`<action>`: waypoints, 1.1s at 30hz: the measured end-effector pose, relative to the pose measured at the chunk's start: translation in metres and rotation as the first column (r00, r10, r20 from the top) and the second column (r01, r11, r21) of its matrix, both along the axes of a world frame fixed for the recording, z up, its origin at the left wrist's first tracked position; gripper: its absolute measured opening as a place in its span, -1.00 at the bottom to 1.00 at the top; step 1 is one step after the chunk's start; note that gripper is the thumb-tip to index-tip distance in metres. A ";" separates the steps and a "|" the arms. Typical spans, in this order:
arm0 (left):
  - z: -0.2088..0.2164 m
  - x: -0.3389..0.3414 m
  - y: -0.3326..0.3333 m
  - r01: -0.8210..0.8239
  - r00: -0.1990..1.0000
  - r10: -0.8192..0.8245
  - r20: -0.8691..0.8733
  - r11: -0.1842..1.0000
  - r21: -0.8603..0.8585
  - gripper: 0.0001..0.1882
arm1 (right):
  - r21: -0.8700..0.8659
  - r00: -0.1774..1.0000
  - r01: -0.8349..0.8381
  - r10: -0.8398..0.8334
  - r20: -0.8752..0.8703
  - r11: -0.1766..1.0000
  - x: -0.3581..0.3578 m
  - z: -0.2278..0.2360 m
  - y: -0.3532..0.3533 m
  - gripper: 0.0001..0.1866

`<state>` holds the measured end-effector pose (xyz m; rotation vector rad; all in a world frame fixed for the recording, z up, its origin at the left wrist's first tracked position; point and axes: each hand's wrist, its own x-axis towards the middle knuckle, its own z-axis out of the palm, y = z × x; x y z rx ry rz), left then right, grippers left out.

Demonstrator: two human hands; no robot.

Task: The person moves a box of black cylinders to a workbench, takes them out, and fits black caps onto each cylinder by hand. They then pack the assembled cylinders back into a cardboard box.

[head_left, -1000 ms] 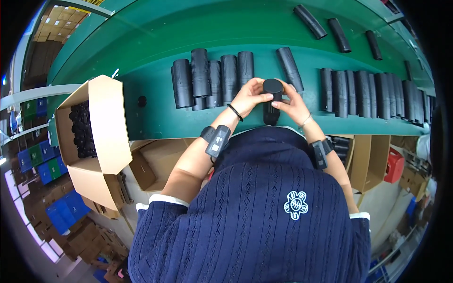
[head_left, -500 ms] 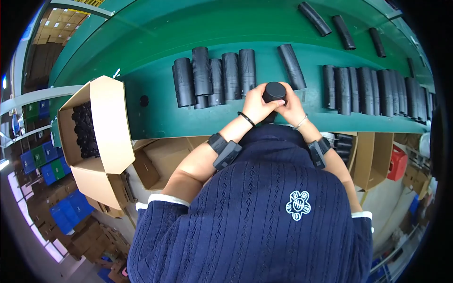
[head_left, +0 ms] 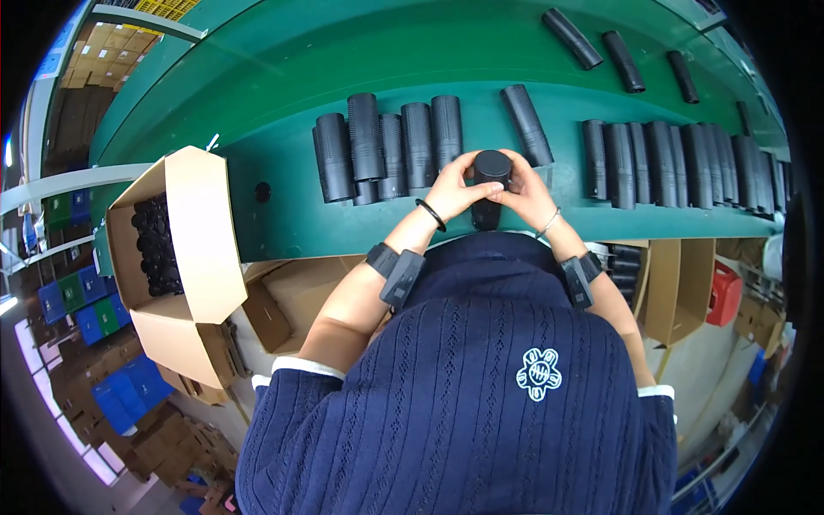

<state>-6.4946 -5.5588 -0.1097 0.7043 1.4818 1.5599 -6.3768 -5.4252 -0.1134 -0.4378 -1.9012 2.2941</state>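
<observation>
Both my hands are wrapped round a black plastic tube [head_left: 487, 215] near the bench's front edge. A round black cap [head_left: 493, 165] covers its upper end. My left hand [head_left: 455, 188] grips the cap from the left, and my right hand [head_left: 526, 194] from the right, thumbs meeting at the front. Just left of my hands stands a group of black ribbed tubes [head_left: 418, 146]. One more ribbed tube [head_left: 526, 125] lies tilted beyond my right hand. How far the cap sits over the tube is hidden by my fingers.
On the right of the green bench [head_left: 292, 227] is a long row of black tubes [head_left: 660, 163]. Several tubes [head_left: 622, 62] lie on the green belt behind. At left, an open cardboard box [head_left: 206, 249] holds small black caps [head_left: 156, 245]. A loose cap [head_left: 263, 191] lies near it.
My hands and the capped tube have shifted slightly left and tipped, so more of the tube's lower body shows. My left forearm has swung a little outward.
</observation>
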 end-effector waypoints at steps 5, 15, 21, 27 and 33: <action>0.002 0.004 0.001 -0.032 0.995 0.028 -0.098 0.999 -0.031 -0.46 | 0.020 0.996 0.063 -0.064 0.054 0.998 0.001 0.004 -0.010 -0.30; -0.009 -0.015 -0.004 0.072 0.917 -0.102 0.385 0.993 0.091 -0.48 | 0.080 0.992 -0.048 0.038 0.118 0.996 0.005 -0.006 0.006 -0.29; 0.002 0.005 0.001 -0.057 0.981 0.035 -0.191 0.992 -0.113 -0.44 | -0.012 0.998 -0.003 0.004 0.067 1.000 0.000 0.007 -0.005 -0.30; 0.010 0.014 0.007 -0.140 0.940 0.072 -0.332 0.972 -0.188 -0.48 | 0.195 0.993 0.072 -0.088 0.073 0.978 0.002 0.002 -0.007 -0.30; 0.002 -0.009 -0.004 0.092 0.967 -0.096 0.236 0.995 0.030 -0.49 | 0.155 0.993 0.055 -0.070 0.096 0.986 0.000 0.007 -0.007 -0.31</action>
